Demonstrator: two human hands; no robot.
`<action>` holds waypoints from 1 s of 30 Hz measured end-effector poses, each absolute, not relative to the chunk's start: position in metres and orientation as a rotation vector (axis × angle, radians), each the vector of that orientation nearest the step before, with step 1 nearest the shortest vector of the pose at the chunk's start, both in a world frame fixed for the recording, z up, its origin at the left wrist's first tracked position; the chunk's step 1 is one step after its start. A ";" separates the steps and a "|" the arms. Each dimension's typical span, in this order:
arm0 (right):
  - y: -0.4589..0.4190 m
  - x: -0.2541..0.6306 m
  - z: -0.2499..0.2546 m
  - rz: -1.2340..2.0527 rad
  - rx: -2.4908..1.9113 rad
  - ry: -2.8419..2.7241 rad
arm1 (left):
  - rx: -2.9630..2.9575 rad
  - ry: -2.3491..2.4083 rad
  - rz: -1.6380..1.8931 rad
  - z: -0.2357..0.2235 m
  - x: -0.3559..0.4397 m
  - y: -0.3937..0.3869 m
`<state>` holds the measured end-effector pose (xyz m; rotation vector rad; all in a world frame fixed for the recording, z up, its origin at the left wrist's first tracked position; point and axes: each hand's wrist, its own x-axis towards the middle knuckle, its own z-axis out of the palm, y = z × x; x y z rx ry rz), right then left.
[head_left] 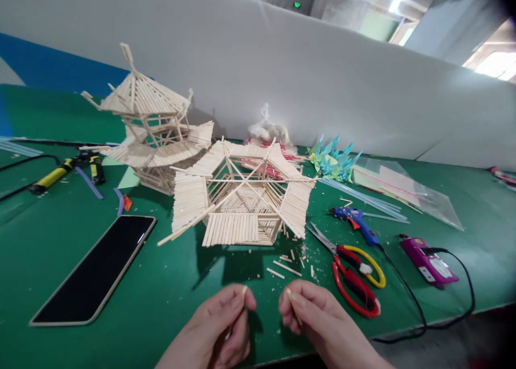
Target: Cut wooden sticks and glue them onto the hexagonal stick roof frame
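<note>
My left hand (pixel 221 323) is closed in a pinch near the front edge of the table, with the pale tip of a small wooden stick (pixel 244 290) showing above the thumb. Opposite it, my right hand (pixel 322 318) pinches another short wooden stick (pixel 289 293), mostly covered by the fingers. A gap separates the two hands. Just beyond them stands a part-open stick model (pixel 230 229) with a ring of slatted roof panels and crossing sticks over its middle. Short loose stick pieces (pixel 287 268) lie between the model and my right hand.
A taller stick pagoda (pixel 145 97) stands behind left. A phone (pixel 97 269) lies at left, near yellow-handled pliers (pixel 56 176). To the right are scissors (pixel 355 275), a blue glue gun (pixel 357 221), a corded purple device (pixel 429 261), clear glue sticks (pixel 366 198) and folded teal paper (pixel 334 159).
</note>
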<state>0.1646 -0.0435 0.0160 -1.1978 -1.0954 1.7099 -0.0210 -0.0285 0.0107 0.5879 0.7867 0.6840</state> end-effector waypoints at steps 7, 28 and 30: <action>-0.029 0.143 0.003 1.617 -1.173 -0.968 | 0.441 0.932 0.891 0.007 0.003 -0.027; -0.030 0.140 -0.005 0.932 -1.403 -1.412 | 0.590 0.958 0.939 -0.004 0.028 -0.026; -0.032 0.150 -0.004 0.908 -1.436 -1.395 | 0.540 0.958 0.927 -0.003 0.031 -0.025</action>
